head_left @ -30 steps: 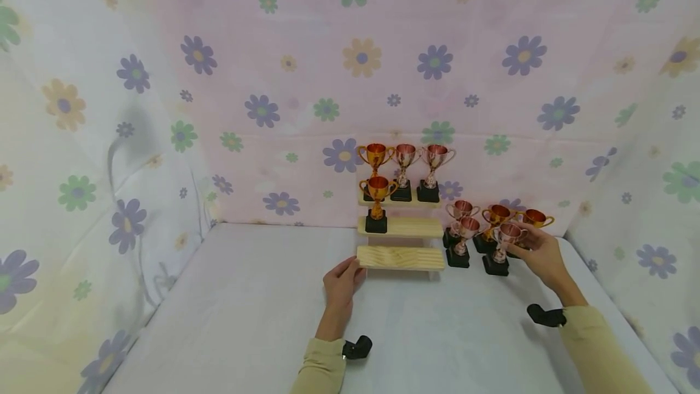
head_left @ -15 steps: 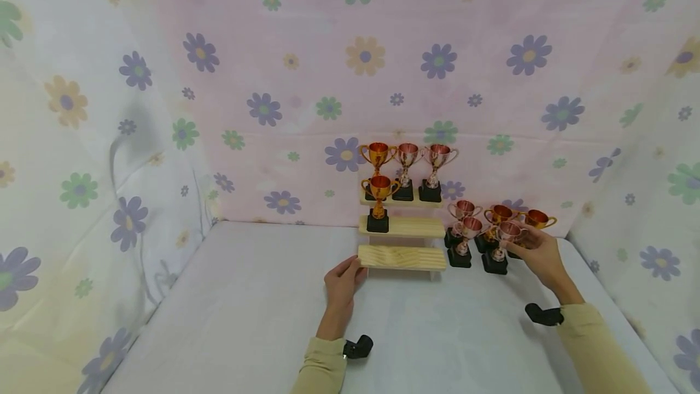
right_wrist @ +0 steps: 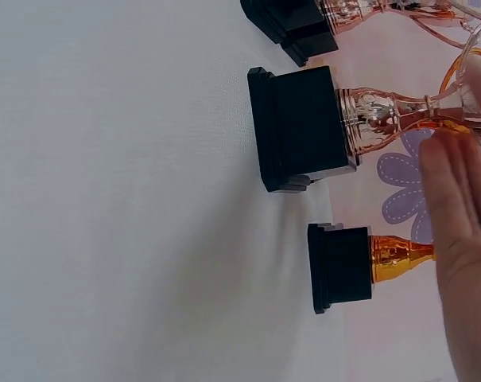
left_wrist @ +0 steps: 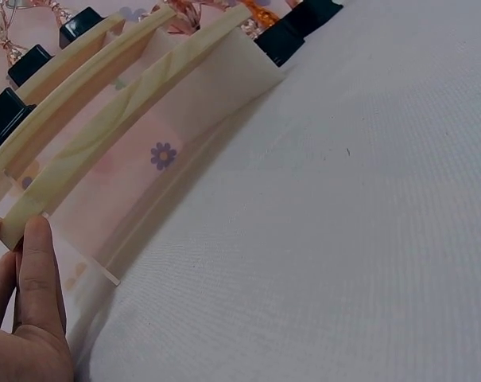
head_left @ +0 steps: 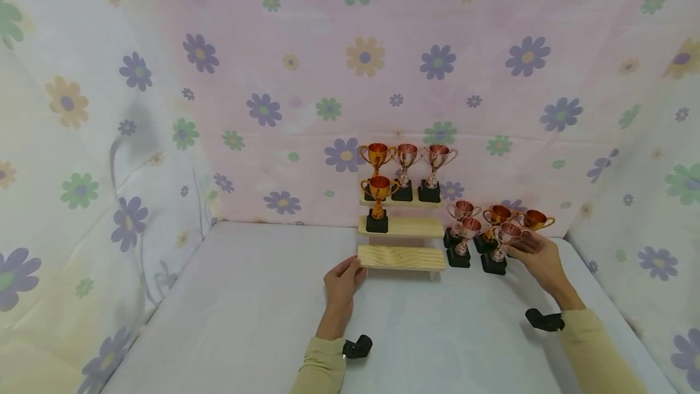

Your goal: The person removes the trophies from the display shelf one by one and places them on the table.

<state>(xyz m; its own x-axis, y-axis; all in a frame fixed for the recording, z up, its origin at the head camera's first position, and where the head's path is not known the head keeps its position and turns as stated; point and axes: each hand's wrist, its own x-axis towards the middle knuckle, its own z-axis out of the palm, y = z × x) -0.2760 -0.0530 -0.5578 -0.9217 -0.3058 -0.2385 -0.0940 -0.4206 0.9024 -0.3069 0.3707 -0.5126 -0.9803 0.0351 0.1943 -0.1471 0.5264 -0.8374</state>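
one pink trophy (head_left: pixel 510 233) pinched between right fingers (right_wrist: pixel 440 179); left fingers (left_wrist: pixel 39 263) pinch front shelf (head_left: pixel 401 257)

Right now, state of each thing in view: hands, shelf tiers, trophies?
Left hand: pinching bottom tier
Right hand: gripping pink trophy by its cup
Pink trophy: roughly upright; can't tell if lifted
Bottom tier: held at left end
Middle tier: bearing upright gold trophy
Top tier: bearing three upright trophies
Four other trophies: upright
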